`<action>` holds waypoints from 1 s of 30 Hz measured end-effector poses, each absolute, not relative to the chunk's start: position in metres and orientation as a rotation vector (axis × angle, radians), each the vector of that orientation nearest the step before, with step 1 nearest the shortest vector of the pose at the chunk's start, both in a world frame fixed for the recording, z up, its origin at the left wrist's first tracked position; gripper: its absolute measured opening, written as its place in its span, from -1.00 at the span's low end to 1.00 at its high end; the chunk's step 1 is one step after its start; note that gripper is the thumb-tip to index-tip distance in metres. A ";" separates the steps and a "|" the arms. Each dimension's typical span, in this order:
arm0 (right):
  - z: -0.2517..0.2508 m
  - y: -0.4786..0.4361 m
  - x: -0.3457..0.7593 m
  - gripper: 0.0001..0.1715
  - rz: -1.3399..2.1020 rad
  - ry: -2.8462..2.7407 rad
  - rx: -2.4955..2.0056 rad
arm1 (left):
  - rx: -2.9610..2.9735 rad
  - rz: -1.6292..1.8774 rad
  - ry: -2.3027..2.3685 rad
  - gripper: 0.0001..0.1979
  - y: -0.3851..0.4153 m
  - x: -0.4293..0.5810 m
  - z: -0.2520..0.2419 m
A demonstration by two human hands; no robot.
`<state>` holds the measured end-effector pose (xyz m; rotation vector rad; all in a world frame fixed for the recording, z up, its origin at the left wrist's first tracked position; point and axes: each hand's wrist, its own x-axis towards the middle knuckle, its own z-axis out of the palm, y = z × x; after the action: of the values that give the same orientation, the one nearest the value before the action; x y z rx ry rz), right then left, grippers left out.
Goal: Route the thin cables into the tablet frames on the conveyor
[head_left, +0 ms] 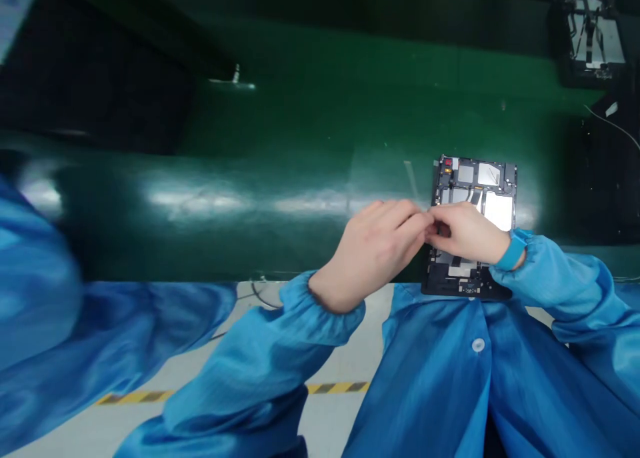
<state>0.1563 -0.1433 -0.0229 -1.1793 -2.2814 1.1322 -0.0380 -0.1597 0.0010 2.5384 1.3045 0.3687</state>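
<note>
An opened tablet's dark metal frame [473,225] lies on the green anti-static mat [300,118], with silver shielding plates, flex cables and a small red part on it. My left hand [373,255] reaches in from the left, and my right hand [463,231], with a blue wrist strap [513,253] on its wrist, comes from the right. Their fingertips meet above the frame's left edge. Whether they grip something small is hidden. My fingers cover the frame's middle.
A dark tray holding another opened device [590,35] stands at the top right, near a thin white cable [613,123]. A blurred blue sleeve [35,291] fills the left edge. Below the mat's edge, a floor has yellow-black tape [135,397].
</note>
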 end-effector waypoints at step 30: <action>-0.046 -0.113 0.182 -0.80 0.865 -2.439 -0.926 | 1.079 0.576 1.265 -0.69 -0.165 -0.017 -0.046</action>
<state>0.1821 -0.1128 -0.0457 -0.9265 -2.4393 0.8650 -0.0172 -0.1648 -0.0458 1.0790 1.2650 0.5762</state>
